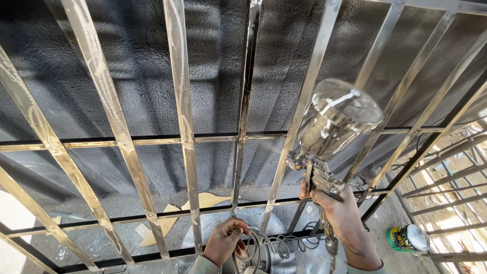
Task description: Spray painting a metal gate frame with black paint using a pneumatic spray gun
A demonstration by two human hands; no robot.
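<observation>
My right hand [339, 210] grips the handle of a spray gun [324, 147] whose clear cup [339, 117] points up and away. The gun sits just in front of a metal grille [183, 116] of brassy, shiny bars with dark cross rails. My left hand [225, 241] is lower, at the bottom middle, closed around a loop of grey air hose [256, 243] that runs toward the gun's base. Behind the grille stands a dark corrugated wall [137, 66] coated in paint overspray.
A green paint can [408, 238] with a silver lid stands on the ground at the lower right. Yellowish cardboard scraps [167, 218] lie on the speckled ground behind the grille. More bar frames [446, 177] lean at the right.
</observation>
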